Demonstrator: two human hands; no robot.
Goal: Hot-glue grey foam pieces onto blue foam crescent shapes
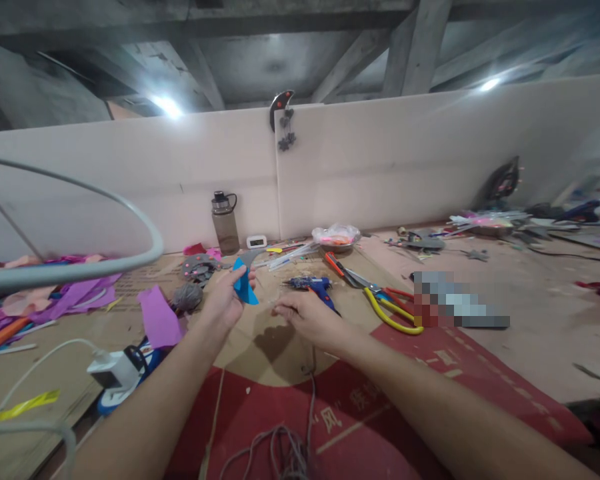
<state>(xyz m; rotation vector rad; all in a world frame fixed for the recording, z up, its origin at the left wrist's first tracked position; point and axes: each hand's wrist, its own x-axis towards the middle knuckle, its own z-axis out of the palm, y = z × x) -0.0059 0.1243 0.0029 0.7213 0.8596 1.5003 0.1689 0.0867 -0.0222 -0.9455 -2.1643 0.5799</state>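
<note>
My left hand [225, 297] is closed on a small blue piece of felt [245, 285], held up over the cardboard. A grey curved piece [253, 257] shows just behind its fingertips; whether the hand also grips it I cannot tell. To the right, my right hand [307, 317] has its fingers pinched together, and anything between them is too small to make out. Close behind that hand lies a blue glue gun [321, 287]. A ball of grey yarn [187, 297] and a purple felt strip [160, 319] rest left of my left hand.
Scissors with yellow handles [387, 319] and orange-handled cutters [335, 265] lie to the right. A water bottle [226, 230] stands near the white partition [205, 160]. A white charger [114, 370] and felt scraps [80, 300] are at left. Grey cord [285, 447] coils in front.
</note>
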